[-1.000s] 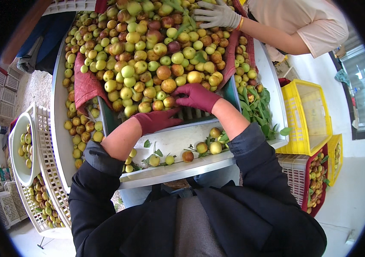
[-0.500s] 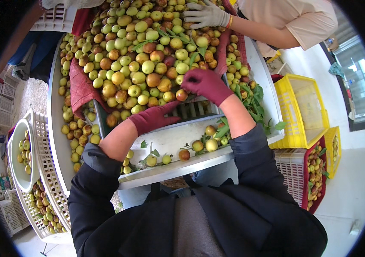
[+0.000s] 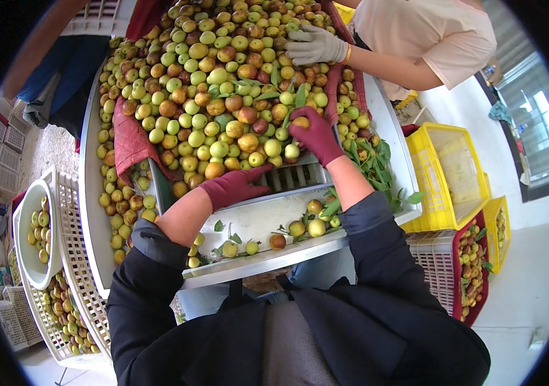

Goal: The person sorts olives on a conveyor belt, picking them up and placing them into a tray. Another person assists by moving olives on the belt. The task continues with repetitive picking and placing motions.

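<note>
Two maroon-gloved hands work the fruit pile: right hand (image 3: pixel 316 134) pinches a brownish fruit (image 3: pixel 300 121) at its twelve o'clock; left hand (image 3: pixel 234 185) lies flat, fingers together, pointing two o'clock.

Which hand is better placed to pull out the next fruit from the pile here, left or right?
Right, probably. The right hand sits up on the fruit pile, fingers curled around one fruit. The left hand lies flat and low at the pile's near edge, beside the slotted chute, holding nothing.
</note>
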`<state>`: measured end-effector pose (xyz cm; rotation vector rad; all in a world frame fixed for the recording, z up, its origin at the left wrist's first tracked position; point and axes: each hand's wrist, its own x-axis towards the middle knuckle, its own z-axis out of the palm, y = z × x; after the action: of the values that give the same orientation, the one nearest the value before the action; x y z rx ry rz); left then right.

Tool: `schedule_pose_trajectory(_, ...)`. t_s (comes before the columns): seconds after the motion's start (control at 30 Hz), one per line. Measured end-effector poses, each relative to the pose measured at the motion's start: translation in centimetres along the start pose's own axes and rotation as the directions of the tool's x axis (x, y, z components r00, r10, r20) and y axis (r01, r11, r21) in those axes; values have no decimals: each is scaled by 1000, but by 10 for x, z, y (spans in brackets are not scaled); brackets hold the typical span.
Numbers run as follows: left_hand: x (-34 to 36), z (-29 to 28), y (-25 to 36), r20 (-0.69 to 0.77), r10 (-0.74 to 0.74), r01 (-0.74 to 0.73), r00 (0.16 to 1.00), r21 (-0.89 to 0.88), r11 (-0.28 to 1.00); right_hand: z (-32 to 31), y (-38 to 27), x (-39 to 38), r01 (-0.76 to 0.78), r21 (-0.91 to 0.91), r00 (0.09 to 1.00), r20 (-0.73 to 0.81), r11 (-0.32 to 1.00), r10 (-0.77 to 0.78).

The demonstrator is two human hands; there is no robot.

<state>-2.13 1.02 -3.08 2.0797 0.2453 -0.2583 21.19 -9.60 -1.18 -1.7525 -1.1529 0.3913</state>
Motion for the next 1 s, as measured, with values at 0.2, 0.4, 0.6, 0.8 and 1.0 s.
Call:
schedule_pose_trajectory(0.2,-5,2,-3,-60,-26,36,998,168,985,11,-46,-4,-274,615,950,50,740,309)
schedule_pose_trajectory(0.4,-2,4,-3,-86,120,-115,989,65,991,28,-41,-11,23,173,975,213,985,-60)
schedule_pose_trajectory(0.6,-2,-6,12,120,-86,69,989,139,988,51,-56,-28,283,-382,917,378,880,-131)
schedule_pose_trajectory(0.8,-9,-8,7,131,-8,-5,991,104,995,76,-74,-29,259,-511,918,395,820,-43)
schedule_pose_trajectory(1.0,-11,-9,23,104,-186,170,977,143,975,35,-61,-15,-399,465,868,468,790,163)
